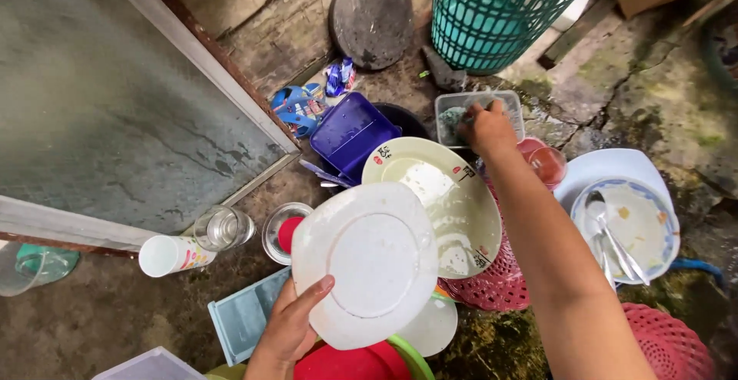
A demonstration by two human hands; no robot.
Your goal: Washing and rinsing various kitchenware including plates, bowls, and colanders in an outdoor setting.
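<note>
Head view, outdoor washing spot on wet concrete.

Step in hand, as I judge it: dishwashing, at the point of fetching a scrubber. The left hand (288, 326) grips a white plate (367, 261) by its near-left rim, thumb over the face, and holds it tilted above the pile. The right hand (486, 125) reaches far into a clear tub (513, 107); its fingers curl around something grey there, though whether they grip it I cannot tell. The next move likely calls for bringing that hand to the plate face while the left hand holds the rim firm.

Dishes: cream plate (446, 195) just beyond the white one; bowl with spoons (626, 230) at right; blue box (350, 130) far of centre; glass (223, 228) at left.

Packages and labels:
- White cup (173, 255), lying on its side at left, with a small coloured print.
- Blue sachets (338, 76), crumpled, far, by the door frame.
- Red marks on the cream plate's rim.

Teal basket (500, 11) stands far right; red basket (492, 284) sits under the plates.
</note>
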